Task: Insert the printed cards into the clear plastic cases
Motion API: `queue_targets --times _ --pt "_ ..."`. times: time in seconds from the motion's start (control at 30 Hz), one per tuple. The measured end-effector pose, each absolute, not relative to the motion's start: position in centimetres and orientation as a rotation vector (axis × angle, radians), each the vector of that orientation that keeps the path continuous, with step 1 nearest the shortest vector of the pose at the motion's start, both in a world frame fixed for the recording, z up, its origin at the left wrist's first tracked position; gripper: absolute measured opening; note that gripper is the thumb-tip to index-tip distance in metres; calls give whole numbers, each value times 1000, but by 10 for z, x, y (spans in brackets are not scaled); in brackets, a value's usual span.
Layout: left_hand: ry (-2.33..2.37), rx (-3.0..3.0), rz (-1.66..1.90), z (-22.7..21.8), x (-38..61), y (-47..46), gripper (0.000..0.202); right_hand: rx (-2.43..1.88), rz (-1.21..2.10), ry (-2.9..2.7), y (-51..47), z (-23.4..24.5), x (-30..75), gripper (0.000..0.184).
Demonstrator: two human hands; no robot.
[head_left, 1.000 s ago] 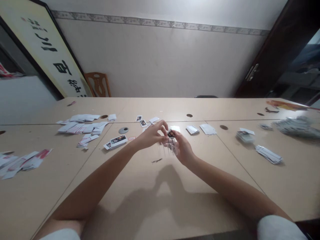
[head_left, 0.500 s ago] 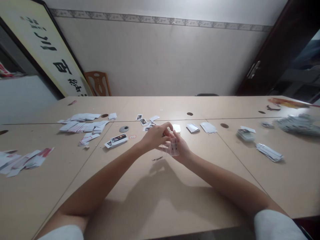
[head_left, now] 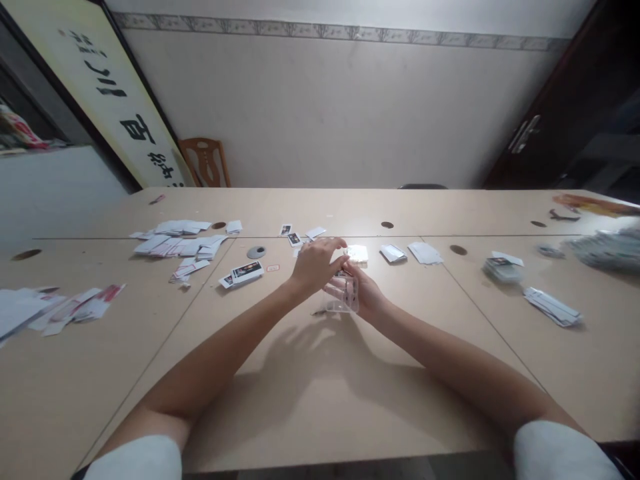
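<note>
Just above the table, my right hand (head_left: 367, 290) is closed around a clear plastic box (head_left: 343, 300), which is partly see-through, with its fingers showing behind it. Small dark marks or bits show in its upper part. My left hand (head_left: 315, 267) bends over the top of the box from the left. Its thumb and fingers curl together close to the right thumb, and whatever they pinch is hidden. A small dark thin item (head_left: 319, 312) lies on the table, partly behind the box.
Stacked pale pieces (head_left: 357, 255) stand behind my hands. Printed cards (head_left: 247, 272) and folded white papers (head_left: 175, 247) lie to the left. White slips (head_left: 425, 253), a clear box stack (head_left: 503, 270), a strip bundle (head_left: 553, 307) and clear plastic packs (head_left: 607, 252) lie right.
The clear box has turned and shows a broader side. My left hand's fingers have shifted a little over its top. The view has tilted slightly.
</note>
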State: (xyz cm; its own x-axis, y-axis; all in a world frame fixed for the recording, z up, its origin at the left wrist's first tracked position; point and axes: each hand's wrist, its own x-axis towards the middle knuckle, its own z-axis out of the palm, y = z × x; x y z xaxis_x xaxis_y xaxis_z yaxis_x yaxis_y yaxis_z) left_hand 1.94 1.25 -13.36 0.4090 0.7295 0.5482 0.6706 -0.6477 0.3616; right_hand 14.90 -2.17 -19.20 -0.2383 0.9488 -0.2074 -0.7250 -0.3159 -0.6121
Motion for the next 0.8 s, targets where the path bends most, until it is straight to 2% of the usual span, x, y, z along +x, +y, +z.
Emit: queue_targets --times 0.13,0.23,0.47,0.8 --pt "1330 2483 1231 -131 1 10 9 -771 1788 -436 -11 -191 159 11" --pt "1431 2380 1293 -145 -24 -6 15 -798 1772 -422 -1 -192 171 13" --pt "1240 2421 704 -195 -47 -46 14 -851 1741 -386 14 -201 186 15" --pt "1352 2409 411 -185 -22 -39 11 -826 1698 -395 20 -204 187 13"
